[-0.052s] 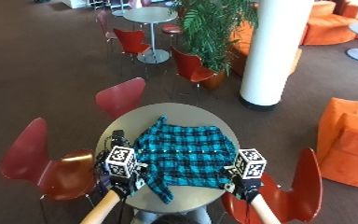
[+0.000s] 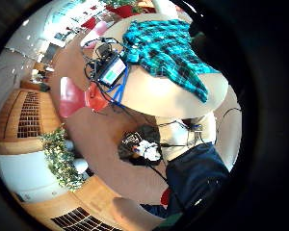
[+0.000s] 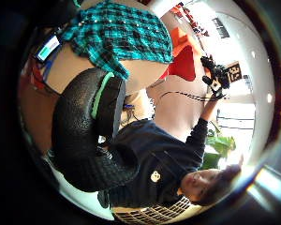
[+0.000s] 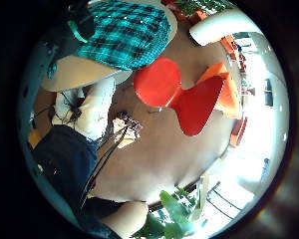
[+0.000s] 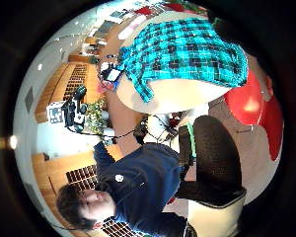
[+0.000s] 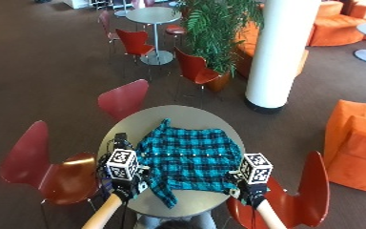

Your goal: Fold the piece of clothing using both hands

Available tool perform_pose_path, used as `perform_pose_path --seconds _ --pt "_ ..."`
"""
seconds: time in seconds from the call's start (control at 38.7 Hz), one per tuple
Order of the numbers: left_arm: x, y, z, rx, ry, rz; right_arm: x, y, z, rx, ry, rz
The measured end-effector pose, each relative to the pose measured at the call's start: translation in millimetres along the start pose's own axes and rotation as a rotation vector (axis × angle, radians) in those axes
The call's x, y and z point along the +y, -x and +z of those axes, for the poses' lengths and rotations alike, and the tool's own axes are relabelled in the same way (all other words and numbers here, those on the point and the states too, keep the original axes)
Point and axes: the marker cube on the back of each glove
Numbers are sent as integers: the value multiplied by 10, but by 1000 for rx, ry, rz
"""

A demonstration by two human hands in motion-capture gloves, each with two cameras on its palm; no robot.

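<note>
A teal and black plaid shirt (image 6: pixel 189 155) lies spread flat on the round grey table (image 6: pixel 189 117), one sleeve (image 6: pixel 165 192) trailing toward the near edge. My left hand (image 6: pixel 125 190) hovers over the table's near left edge, beside that sleeve and apart from the cloth. Off the shirt's near right corner, my right hand (image 6: pixel 249 193) hovers and holds nothing. The palm views show the shirt (image 2: pixel 168 48) (image 5: pixel 182 49) at a distance. The left hand's fingers (image 3: pixel 91 126) and the right hand's fingers (image 5: pixel 212 158) hang loosely curled with nothing in them.
A black device with blue cables (image 6: pixel 116 143) sits at the table's left edge beside the shirt. Red chairs stand at the far left (image 6: pixel 123 98), near left (image 6: pixel 40 164) and near right (image 6: pixel 310 186). A white pillar (image 6: pixel 278 52) and a plant (image 6: pixel 218 28) stand beyond.
</note>
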Motion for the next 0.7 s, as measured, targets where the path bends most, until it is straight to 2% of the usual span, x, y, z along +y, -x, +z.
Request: perform_pose_path --seconds 0.21,0.41,0.54,0.7 --pt "20 94 47 72 56 -2 194 26 -4 15 9 5" --pt "106 55 66 70 68 13 160 -195 38 31 40 57" --pt "-126 -5 30 53 102 31 -161 -375 -15 58 76 104" --pt "-600 -52 -68 23 149 -16 -577 -440 -114 83 140 135"
